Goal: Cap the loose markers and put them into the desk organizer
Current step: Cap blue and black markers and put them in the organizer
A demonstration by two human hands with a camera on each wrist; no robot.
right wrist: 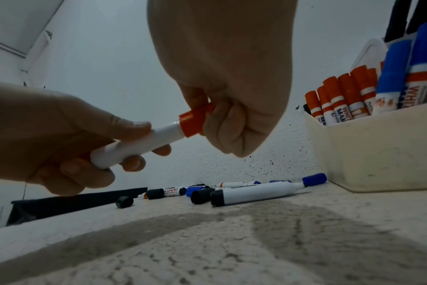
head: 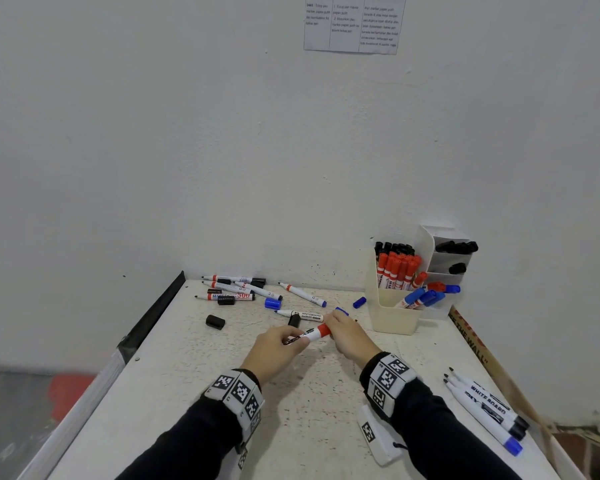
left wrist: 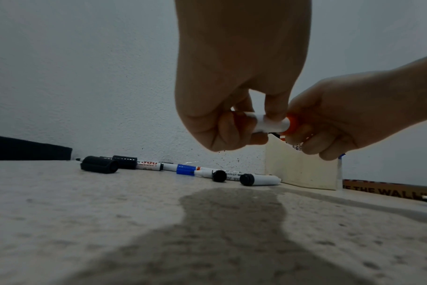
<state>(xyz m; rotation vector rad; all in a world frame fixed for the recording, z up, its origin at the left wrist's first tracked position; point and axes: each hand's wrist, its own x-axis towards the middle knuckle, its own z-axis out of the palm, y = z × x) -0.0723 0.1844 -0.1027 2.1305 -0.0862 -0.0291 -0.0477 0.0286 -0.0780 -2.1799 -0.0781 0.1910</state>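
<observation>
My left hand (head: 274, 351) has its grip wrapped round the white marker (right wrist: 134, 144), held above the table (head: 187, 393). My right hand (head: 349, 336) grips the red cap (right wrist: 194, 123) on its tip. The organizer (head: 394, 315) stands just beyond, on the right.

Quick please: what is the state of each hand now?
Left hand: closed, gripping the marker barrel.
Right hand: closed, gripping the red cap on the marker's end.
</observation>
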